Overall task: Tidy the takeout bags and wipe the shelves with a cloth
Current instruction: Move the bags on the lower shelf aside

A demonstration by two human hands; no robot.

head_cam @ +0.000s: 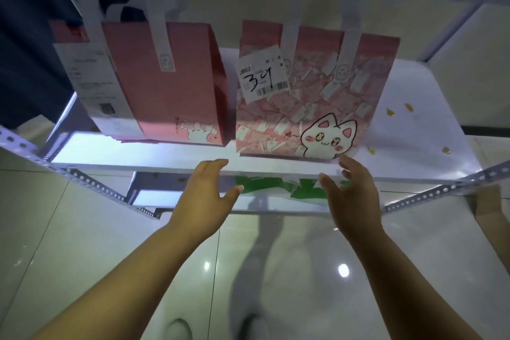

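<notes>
Two pink takeout bags stand upright side by side on the white shelf (pixel 171 154). The left bag (pixel 165 85) carries a long receipt on its side. The right bag (pixel 325 96) shows a white cartoon cat and a label with "34" handwritten on it. My left hand (pixel 205 193) is open, fingers spread, just in front of the shelf's front edge below the gap between the bags. My right hand (pixel 350 193) is open too, near the right bag's lower right corner, touching nothing that I can see. No cloth is in view.
Small yellow scraps (pixel 390 112) lie on the shelf right of the bags. A green and white plastic bag (pixel 276 186) sits on the shelf below. Perforated metal rails (pixel 91 182) frame the rack. Another person's hand (pixel 489 201) grips the right rail. Glossy tile floor lies beneath.
</notes>
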